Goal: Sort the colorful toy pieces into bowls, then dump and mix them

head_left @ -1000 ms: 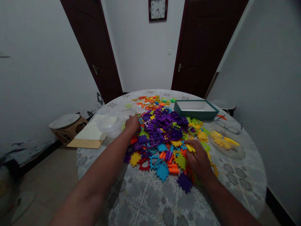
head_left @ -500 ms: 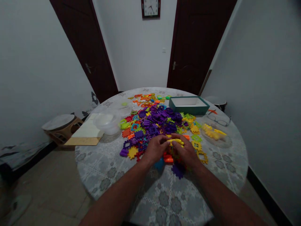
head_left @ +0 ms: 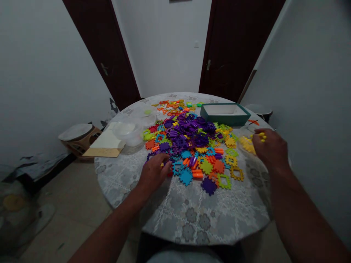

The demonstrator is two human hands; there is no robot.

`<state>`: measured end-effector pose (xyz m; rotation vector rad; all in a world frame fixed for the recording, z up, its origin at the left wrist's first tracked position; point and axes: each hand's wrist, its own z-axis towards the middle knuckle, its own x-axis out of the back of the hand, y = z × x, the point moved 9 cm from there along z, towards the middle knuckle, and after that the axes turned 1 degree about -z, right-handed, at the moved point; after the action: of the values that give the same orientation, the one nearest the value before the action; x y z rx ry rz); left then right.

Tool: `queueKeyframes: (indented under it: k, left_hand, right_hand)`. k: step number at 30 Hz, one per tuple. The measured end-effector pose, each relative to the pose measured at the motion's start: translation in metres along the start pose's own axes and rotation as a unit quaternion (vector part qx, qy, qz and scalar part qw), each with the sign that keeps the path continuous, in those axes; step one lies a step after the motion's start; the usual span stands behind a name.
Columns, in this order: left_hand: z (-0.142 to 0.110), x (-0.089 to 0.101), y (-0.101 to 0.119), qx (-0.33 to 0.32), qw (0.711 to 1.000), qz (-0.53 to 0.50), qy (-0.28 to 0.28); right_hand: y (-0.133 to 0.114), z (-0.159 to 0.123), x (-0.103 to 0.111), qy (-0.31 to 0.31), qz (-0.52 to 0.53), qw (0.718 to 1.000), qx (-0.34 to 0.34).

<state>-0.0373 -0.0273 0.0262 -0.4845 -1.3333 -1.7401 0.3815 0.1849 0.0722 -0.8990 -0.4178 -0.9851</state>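
My right hand is closed on small yellow plastic pieces that stick out past its fingertips. It is at the right side of the table, over the edge of a clear container with more yellow pieces in it. My left hand rests at the front left of a heap of interlocking plastic pieces. Its fingers are curled together, and what lies between them is too small to make out. Close to it are a blue square frame and a blue gear-edged piece.
A green open box stands behind the heap on the right. Clear plastic bowls and a pale board are on the left. Smaller orange and yellow pieces lie toward the back of the round table.
My hands were together over the front of the heap, holding yellow pieces. The right has moved right with yellow pieces to the clear container; the left has moved left. The view has tilted down.
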Motion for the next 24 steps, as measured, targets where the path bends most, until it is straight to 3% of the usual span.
queueKeyframes:
  k: [4,8,11,13,16,19,21,24]
  left_hand:
    - [-0.017,0.013,-0.028,-0.011,0.997,0.064,0.043]
    - [-0.026,0.015,-0.041,-0.005,0.994,0.104,0.038]
    - [-0.029,0.011,-0.039,-0.010,0.991,0.130,0.005]
    - [-0.028,0.008,-0.038,-0.014,0.989,0.148,-0.017]
    - [-0.026,0.003,-0.039,-0.014,0.983,0.179,-0.033]
    - [-0.025,-0.002,-0.040,-0.026,0.976,0.209,-0.049]
    - [-0.026,-0.005,-0.039,-0.038,0.974,0.216,-0.058]
    - [-0.029,-0.004,-0.035,-0.050,0.975,0.211,-0.054]
  right_hand:
    - [0.048,0.030,-0.013,-0.023,-0.102,0.994,-0.010]
    - [0.058,0.031,-0.021,-0.026,-0.123,0.992,0.001]
    - [0.028,0.012,-0.013,0.005,-0.099,0.993,0.061]
    - [-0.002,-0.012,-0.010,-0.009,-0.047,0.994,0.103]
    - [-0.050,-0.058,-0.015,-0.112,0.066,0.983,0.126]
    - [-0.104,-0.118,-0.028,-0.269,0.148,0.928,0.210]
    - [-0.127,-0.153,-0.029,-0.316,0.159,0.898,0.261]
    - [-0.137,-0.188,-0.032,-0.328,0.126,0.885,0.307]
